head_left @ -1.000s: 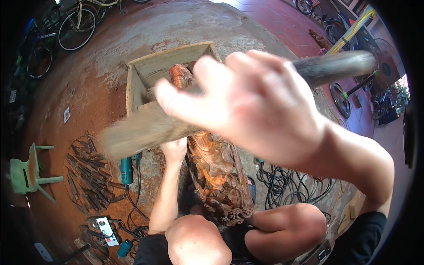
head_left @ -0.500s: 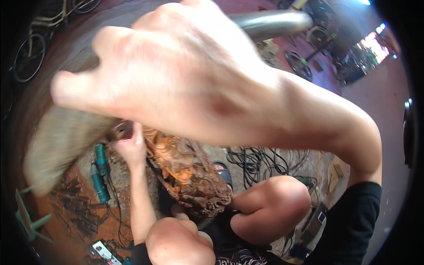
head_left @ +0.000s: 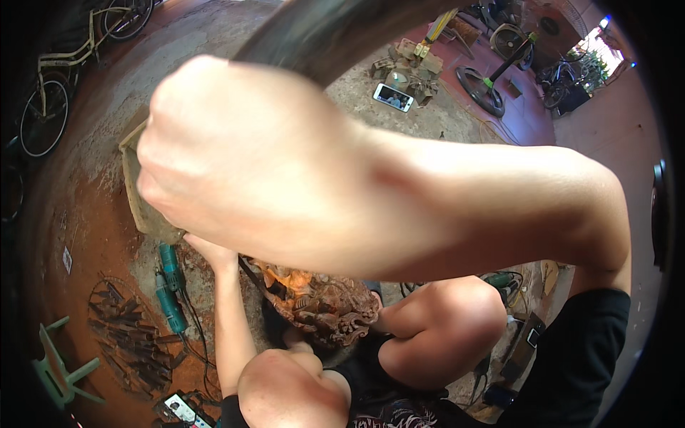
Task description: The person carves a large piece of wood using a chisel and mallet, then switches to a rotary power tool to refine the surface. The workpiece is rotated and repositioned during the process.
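My right hand [head_left: 235,157], closed in a fist, is raised across the middle of the view. It grips a thick wooden mallet, whose dark rounded shaft [head_left: 314,36] sticks out above the hand. Beyond the knuckles shows a pale, straight-edged wooden end [head_left: 133,189], seemingly the same mallet's. Lower down, my left hand [head_left: 212,253] is at the far end of a carved reddish-brown wooden piece [head_left: 325,303]. Its fingers are mostly hidden behind my right hand, and what they close round cannot be made out. The carving lies between my bent knees, its upper part covered by my right forearm.
Two teal power tools [head_left: 170,292] with black cords lie left of my left arm. Near them are a pile of dark chisels [head_left: 128,342], a green stool [head_left: 57,364] and a power strip [head_left: 187,410]. A phone [head_left: 393,98] rests ahead by wood blocks. Bicycles [head_left: 44,107] stand far left.
My right hand has turned over and come lower, and the mallet has swung with it. More of the floor ahead, including the phone, now shows. My left hand stays by the carving.
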{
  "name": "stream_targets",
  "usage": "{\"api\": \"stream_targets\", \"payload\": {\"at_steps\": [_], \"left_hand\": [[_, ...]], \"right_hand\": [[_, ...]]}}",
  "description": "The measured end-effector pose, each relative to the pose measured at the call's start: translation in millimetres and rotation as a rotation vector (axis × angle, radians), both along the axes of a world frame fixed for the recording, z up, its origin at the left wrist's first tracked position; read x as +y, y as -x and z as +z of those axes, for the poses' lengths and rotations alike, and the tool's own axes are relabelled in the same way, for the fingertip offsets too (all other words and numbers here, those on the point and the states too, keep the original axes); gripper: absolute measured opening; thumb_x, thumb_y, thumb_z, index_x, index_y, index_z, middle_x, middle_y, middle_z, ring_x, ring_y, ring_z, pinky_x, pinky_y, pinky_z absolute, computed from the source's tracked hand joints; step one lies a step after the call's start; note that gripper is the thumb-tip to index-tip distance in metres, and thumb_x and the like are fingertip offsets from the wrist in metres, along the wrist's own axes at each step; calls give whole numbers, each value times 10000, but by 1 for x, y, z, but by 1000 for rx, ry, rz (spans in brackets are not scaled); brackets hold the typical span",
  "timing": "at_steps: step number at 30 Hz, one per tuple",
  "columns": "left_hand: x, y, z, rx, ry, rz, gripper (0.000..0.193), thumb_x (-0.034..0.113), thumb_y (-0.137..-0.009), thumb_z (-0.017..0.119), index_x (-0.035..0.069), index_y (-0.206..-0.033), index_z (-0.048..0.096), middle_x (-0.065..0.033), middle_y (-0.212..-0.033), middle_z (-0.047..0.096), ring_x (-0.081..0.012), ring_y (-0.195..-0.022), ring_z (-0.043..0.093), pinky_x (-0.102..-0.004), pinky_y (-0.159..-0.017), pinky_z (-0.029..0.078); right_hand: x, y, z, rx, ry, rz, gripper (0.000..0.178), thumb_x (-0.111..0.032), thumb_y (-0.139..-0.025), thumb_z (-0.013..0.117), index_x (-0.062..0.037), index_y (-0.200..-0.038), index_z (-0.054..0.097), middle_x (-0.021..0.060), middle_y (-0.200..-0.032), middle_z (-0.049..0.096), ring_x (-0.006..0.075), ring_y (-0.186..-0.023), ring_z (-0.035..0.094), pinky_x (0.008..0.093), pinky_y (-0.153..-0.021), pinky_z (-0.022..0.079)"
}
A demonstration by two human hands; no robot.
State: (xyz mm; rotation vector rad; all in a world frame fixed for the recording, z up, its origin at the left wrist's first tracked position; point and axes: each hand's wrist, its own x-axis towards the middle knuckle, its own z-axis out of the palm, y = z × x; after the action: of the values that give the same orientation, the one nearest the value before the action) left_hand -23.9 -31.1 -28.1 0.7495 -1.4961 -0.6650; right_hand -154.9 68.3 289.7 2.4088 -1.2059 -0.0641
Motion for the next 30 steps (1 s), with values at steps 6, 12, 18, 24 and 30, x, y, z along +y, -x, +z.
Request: {"api": "stream_targets", "payload": {"at_steps": [6,12,18,24,30], "left_hand": [[38,10,30,70,-61,-71,152,-12,-861,751,-58,-1001,713,-113,-937,745,-166,-840,718,-296,-745,592],[-6,-17,54,102,-310,-195,229,-39,-822,722,-25,-1005,585,-79,-896,688,-138,-822,657,-305,-785,539],[41,9,28,188,-21,-53,281,-72,-805,780,11,-986,581,-100,-963,691,-167,-892,685,-322,-817,572],[3,-22,82,587,-377,-90,223,-50,-855,723,25,-1010,583,-66,-961,670,-126,-791,634,-257,-728,542],[-5,-24,49,199,-238,-219,324,22,-816,770,34,-1096,608,-68,-1036,683,-113,-858,633,-258,-765,522]], "right_hand": [[15,30,-34,-391,115,-119,288,-126,-659,770,-107,-926,665,101,-886,710,299,-830,713,383,-690,548],[50,29,-54,-701,-23,-547,610,77,-668,701,-87,-1252,635,155,-1110,709,353,-1043,698,392,-908,537],[67,28,-58,-690,-52,-726,642,78,-646,722,-64,-1266,630,166,-1128,706,355,-1061,693,376,-924,524],[73,40,-65,-658,-17,-621,627,92,-650,742,-55,-1251,641,163,-1114,720,314,-1047,714,356,-909,534],[58,30,-60,-718,-20,-590,652,111,-633,709,-59,-1258,641,163,-1114,718,307,-1054,716,353,-908,538]]}}
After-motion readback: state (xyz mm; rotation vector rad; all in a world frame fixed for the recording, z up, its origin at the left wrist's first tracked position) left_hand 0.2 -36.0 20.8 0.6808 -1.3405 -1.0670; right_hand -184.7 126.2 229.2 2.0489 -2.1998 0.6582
